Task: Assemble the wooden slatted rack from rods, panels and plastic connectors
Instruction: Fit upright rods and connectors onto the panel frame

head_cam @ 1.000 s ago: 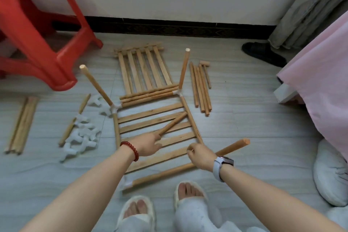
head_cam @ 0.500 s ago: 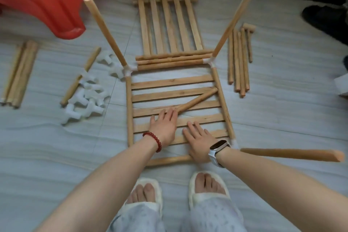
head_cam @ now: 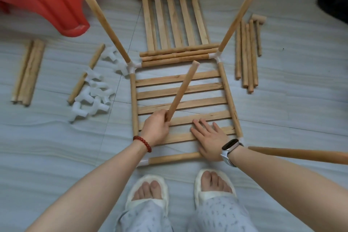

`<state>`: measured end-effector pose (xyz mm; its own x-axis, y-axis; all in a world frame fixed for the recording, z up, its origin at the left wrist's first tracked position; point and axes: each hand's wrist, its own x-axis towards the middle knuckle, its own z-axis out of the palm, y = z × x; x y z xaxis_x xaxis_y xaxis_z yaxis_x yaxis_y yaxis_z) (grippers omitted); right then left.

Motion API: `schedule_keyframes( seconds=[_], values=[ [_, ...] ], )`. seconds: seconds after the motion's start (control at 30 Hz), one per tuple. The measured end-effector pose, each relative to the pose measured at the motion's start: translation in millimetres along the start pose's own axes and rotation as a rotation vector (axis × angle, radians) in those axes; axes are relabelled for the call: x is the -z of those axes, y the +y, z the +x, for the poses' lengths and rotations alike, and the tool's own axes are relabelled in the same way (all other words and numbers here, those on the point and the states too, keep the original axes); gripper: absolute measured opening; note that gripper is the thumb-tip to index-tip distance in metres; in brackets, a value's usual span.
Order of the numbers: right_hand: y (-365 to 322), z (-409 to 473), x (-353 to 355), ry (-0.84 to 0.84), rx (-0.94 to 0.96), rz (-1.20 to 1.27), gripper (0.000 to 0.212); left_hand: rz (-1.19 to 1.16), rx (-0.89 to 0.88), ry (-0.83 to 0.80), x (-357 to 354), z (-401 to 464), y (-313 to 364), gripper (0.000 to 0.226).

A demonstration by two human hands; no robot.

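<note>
In the head view, the partly built rack frame [head_cam: 228, 98] lies flat on the floor directly ahead of the person's slippered feet. Its slats run crosswise between two side rods, and two long posts rise from the white corner connectors at the far end: one at the far left [head_cam: 105, 26], one at the far right [head_cam: 239, 13]. A third post [head_cam: 297, 154] juts out to the right from the near right corner.

The left hand [head_cam: 157, 130] is curled around the lower end of a loose rod [head_cam: 181, 90], which tilts up and away over the slats. The right hand [head_cam: 209, 139] lies flat with fingers spread, pressing on the two nearest slats and holding nothing.

At the near left, a white connector [head_cam: 142, 163] caps the front rod [head_cam: 174, 158] and appears to have an empty socket. That is probably where the held rod belongs.

To do this well, keep the right palm weighting the frame so it cannot slide. Swing the rod's lower end to the socket, line it up squarely, then push straight down with a slight twist until it seats. Forcing it at an angle risks levering the front rod out of its connector.

Spare connectors [head_cam: 90, 100] sit in a heap left of the frame. A second slatted panel [head_cam: 173, 19] lies beyond it, more rods [head_cam: 246, 56] lie to the right with a small wooden mallet [head_cam: 259, 22], and another bundle [head_cam: 27, 73] lies far left near a red plastic stool [head_cam: 47, 0].
</note>
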<state>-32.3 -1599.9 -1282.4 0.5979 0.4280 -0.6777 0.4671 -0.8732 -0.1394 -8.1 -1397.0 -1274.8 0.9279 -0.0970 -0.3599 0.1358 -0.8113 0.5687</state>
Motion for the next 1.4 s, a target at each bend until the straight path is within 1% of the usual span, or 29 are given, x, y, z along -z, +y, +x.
schedule_keyframes(
  seconds=[0.07, 0.13, 0.17, 0.2, 0.23, 0.3, 0.4, 0.5, 0.7, 0.77, 0.87, 1.03, 1.23, 1.4],
  values=[
    [-10, 0, 0, 0.038, 0.057, -0.063, 0.066, -0.267, 0.085, 0.035, 19, -13, -11, 0.012],
    [-28, 3, 0, 0.049, 0.198, -0.12, 0.069, -0.492, 0.16, 0.112, 40, -30, -21, 0.012],
    [-39, 5, -1, 0.038, 0.264, -0.158, 0.067, -0.558, 0.166, 0.144, 50, -38, -26, 0.01],
    [-51, 8, -3, 0.024, 0.309, -0.194, 0.061, -0.569, 0.159, 0.162, 59, -48, -32, 0.011],
    [-61, 12, -5, 0.017, 0.321, -0.222, 0.055, -0.55, 0.156, 0.165, 67, -57, -37, 0.015],
    [-72, 20, -6, 0.012, 0.252, -0.226, 0.049, -0.5, 0.173, 0.176, 79, -73, -46, 0.02],
    [-79, 31, -3, -0.002, 0.125, -0.16, 0.051, -0.429, 0.184, 0.204, 88, -90, -55, 0.019],
    [-87, 35, -3, -0.026, 0.091, -0.139, 0.054, -0.408, 0.178, 0.198, 91, -101, -59, 0.019],
    [-89, 36, -1, -0.03, 0.071, -0.113, 0.06, -0.354, 0.153, 0.083, 84, -112, -65, 0.023],
    [-90, 34, 1, -0.035, 0.065, -0.116, 0.061, -0.334, 0.126, 0.076, 82, -118, -67, 0.025],
    [-91, 33, 3, -0.059, 0.055, -0.096, 0.061, -0.315, 0.116, 0.096, 80, -127, -66, 0.024],
    [-90, 31, 5, -0.071, 0.063, -0.072, 0.06, -0.286, 0.117, 0.098, 78, -133, -64, 0.017],
    [-91, 30, 7, -0.067, 0.068, -0.064, 0.06, -0.325, 0.223, 0.242, 68, -137, -62, 0.015],
    [-92, 28, 9, -0.068, 0.071, -0.054, 0.061, -0.306, 0.238, 0.257, 64, -141, -60, 0.015]
  ],
)
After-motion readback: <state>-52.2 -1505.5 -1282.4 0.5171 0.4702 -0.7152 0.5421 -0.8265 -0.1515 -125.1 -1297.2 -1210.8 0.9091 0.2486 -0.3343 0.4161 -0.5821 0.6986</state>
